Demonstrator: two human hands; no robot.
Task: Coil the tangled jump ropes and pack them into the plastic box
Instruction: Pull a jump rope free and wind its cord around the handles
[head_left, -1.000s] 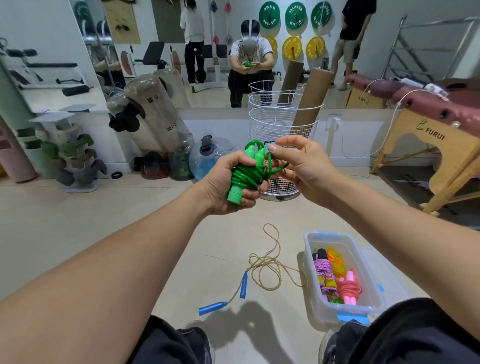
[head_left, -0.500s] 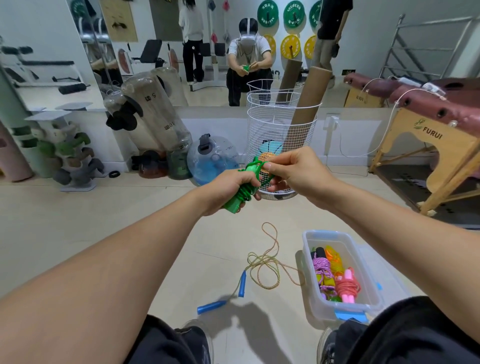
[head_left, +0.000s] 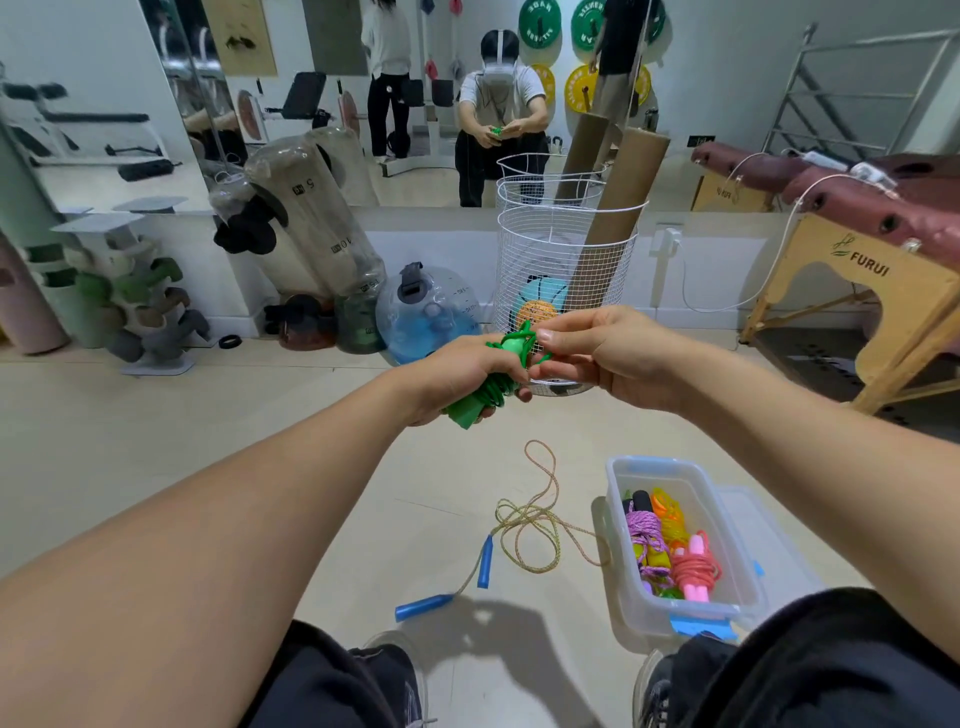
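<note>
Below and to the right of the fingers, well apart from them, the plastic box (head_left: 724, 525) sits open on the floor (head_left: 156, 447), already holding coiled ropes in pink, purple, orange and yellow; its lid appears to lie just beyond its right wall. Between the box and a spot straight under the fingers lies the blue-handled rope (head_left: 524, 530), loose and tangled, its two handles pointing back toward the person. In front of the chest is the green jump rope (head_left: 491, 387), bundled with its handles together; its long axis slants from low on the left to high on the right. The left hand (head_left: 462, 376) has its fingers curled round the lower part of the bundle, and the right hand (head_left: 605, 356) pinches a loop of green cord at the upper end between thumb and fingertips, so the free cord lies just left of the right hand's fingers. The right hand is the nearer to the box, which suggests the drop goes down and rightward once the end is tucked. Against a second ago, the bundle has tipped from upright to slanted, and both hands have dropped lower and reached farther forward.
</note>
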